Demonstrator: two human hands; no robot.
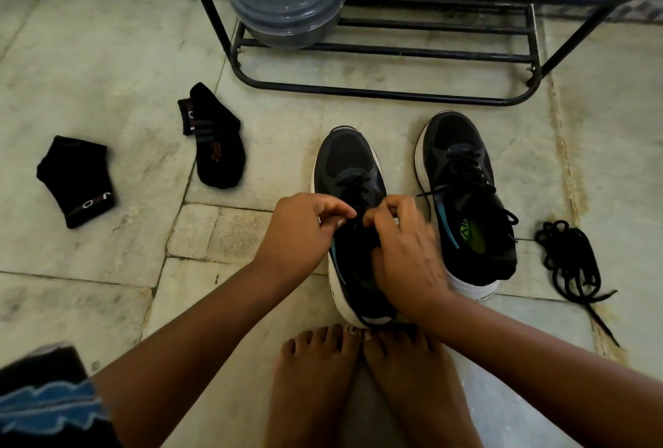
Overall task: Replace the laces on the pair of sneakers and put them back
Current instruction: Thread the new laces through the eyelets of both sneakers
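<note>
Two black sneakers with white soles stand side by side on the floor, toes pointing away from me. Both hands work at the top eyelets of the left sneaker (346,168). My left hand (299,229) pinches its black lace from the left side. My right hand (401,243) pinches the lace from the right and covers the shoe's opening. The right sneaker (462,175) stands laced, its lace ends loose, a green insole showing inside. A loose bundle of black laces (570,261) lies on the floor to the right of it.
A black metal shoe rack (394,53) stands behind the sneakers, with a grey plastic tub (287,6) on its lower shelf. Two black socks (215,139) (77,180) lie on the marble floor to the left. My bare feet (358,386) touch the left sneaker's heel.
</note>
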